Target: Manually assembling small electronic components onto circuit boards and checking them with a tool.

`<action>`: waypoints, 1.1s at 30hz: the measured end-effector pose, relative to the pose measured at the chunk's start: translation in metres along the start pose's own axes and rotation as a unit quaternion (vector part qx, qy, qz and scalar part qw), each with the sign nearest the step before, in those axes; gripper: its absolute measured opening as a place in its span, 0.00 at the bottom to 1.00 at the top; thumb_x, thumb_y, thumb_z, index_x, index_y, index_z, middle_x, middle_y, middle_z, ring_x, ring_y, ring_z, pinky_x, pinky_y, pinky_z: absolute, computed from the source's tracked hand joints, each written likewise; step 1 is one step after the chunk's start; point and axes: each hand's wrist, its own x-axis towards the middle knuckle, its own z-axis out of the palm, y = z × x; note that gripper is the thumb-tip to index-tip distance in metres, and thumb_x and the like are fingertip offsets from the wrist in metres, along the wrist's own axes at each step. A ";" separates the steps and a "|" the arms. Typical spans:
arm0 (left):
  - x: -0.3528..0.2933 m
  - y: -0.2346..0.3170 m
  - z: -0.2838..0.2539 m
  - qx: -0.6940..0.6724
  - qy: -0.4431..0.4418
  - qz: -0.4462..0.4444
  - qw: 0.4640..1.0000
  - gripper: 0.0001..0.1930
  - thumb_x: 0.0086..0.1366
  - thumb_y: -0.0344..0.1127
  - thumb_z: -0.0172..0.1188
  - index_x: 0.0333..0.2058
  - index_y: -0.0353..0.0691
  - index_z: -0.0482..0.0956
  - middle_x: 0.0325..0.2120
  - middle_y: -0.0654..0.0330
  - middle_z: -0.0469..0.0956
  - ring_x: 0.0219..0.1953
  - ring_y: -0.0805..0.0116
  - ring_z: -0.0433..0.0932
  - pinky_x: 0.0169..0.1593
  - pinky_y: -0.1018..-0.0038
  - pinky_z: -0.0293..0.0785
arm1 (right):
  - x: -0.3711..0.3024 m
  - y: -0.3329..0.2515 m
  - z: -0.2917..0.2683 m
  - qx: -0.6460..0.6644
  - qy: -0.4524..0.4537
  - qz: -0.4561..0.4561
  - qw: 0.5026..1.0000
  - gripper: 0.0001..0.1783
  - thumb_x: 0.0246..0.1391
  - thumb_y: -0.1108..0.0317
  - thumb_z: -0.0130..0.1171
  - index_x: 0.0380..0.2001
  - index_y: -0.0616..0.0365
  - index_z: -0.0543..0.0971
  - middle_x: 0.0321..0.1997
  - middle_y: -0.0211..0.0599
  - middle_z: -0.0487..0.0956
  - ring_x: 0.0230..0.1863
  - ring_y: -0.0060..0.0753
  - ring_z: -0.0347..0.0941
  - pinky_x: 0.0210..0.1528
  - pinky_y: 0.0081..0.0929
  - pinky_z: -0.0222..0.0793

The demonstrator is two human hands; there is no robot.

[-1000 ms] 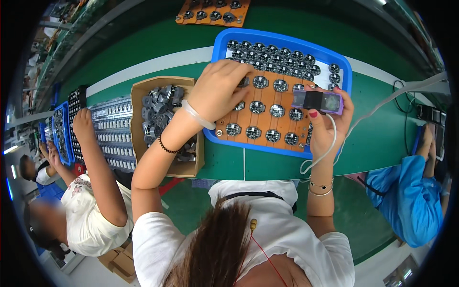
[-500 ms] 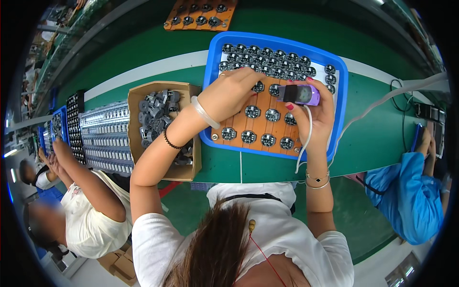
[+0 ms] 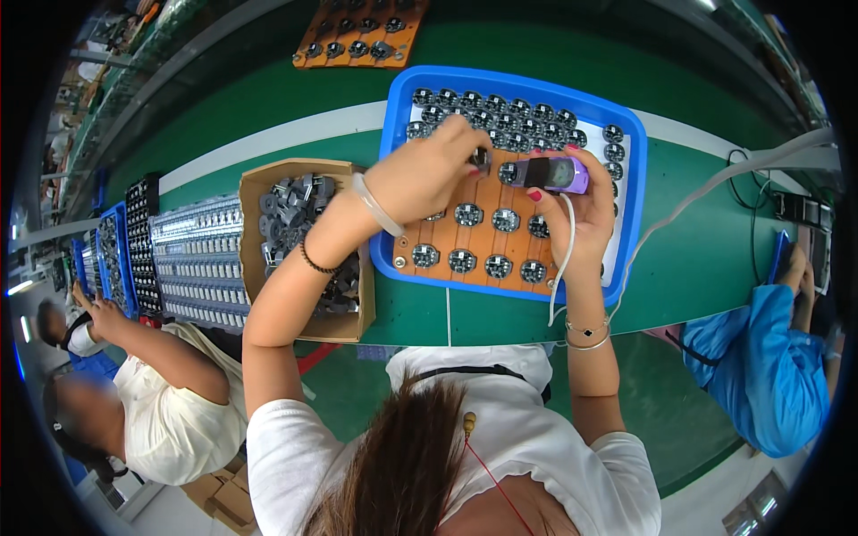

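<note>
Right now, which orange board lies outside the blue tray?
The far orange board, on the green table beyond the tray; the near board lies inside.

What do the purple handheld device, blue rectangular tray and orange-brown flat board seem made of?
The purple device looks like smooth plastic, judging by its shiny casing. The tray seems smooth moulded plastic: even colour, rounded corners. The board could be resin laminate or wood; its flat, even surface leaves that open.
</note>
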 end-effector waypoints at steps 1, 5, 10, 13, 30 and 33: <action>0.003 0.002 -0.006 -0.052 -0.001 -0.043 0.998 0.18 0.54 0.21 0.54 0.45 0.37 0.70 0.37 0.54 0.68 0.38 0.52 0.72 0.40 0.67 0.71 | 0.000 -0.001 0.000 0.000 0.001 -0.001 1.000 0.29 0.46 0.85 0.58 0.52 0.61 0.63 0.47 0.45 0.73 0.51 0.40 0.71 0.49 0.29 0.71; 0.003 0.010 -0.015 -0.062 0.014 -0.007 0.998 0.18 0.54 0.22 0.55 0.46 0.37 0.71 0.38 0.53 0.69 0.39 0.52 0.72 0.40 0.68 0.72 | 0.001 -0.004 0.000 0.001 0.003 0.004 1.000 0.30 0.45 0.85 0.59 0.53 0.61 0.62 0.47 0.46 0.72 0.51 0.39 0.71 0.52 0.31 0.69; 0.003 0.036 -0.011 -0.094 0.059 0.058 0.992 0.24 0.52 0.24 0.58 0.50 0.39 0.69 0.37 0.55 0.72 0.36 0.55 0.75 0.39 0.69 0.74 | -0.001 -0.006 0.000 -0.048 -0.028 -0.048 0.997 0.32 0.43 0.84 0.61 0.52 0.61 0.63 0.47 0.46 0.72 0.50 0.38 0.71 0.52 0.31 0.69; 0.004 0.038 -0.013 -0.091 0.057 0.056 0.993 0.25 0.51 0.25 0.59 0.50 0.38 0.69 0.37 0.55 0.72 0.36 0.54 0.76 0.38 0.68 0.75 | -0.002 -0.009 0.001 -0.021 -0.020 -0.047 0.998 0.29 0.44 0.81 0.63 0.51 0.62 0.65 0.47 0.41 0.69 0.49 0.33 0.70 0.50 0.26 0.70; 0.000 0.042 -0.010 -0.077 0.059 0.037 0.995 0.22 0.52 0.28 0.61 0.48 0.40 0.70 0.34 0.56 0.74 0.35 0.56 0.76 0.36 0.70 0.74 | -0.002 -0.008 0.000 -0.015 -0.034 -0.093 0.995 0.31 0.41 0.82 0.64 0.50 0.61 0.64 0.47 0.46 0.73 0.50 0.40 0.71 0.50 0.32 0.71; 0.003 0.044 -0.010 -0.070 0.072 0.048 0.994 0.23 0.51 0.28 0.61 0.47 0.40 0.70 0.33 0.57 0.74 0.35 0.57 0.76 0.36 0.69 0.74 | -0.004 -0.009 -0.002 -0.053 -0.032 -0.087 0.994 0.32 0.42 0.81 0.64 0.51 0.62 0.63 0.47 0.46 0.73 0.50 0.39 0.71 0.50 0.32 0.71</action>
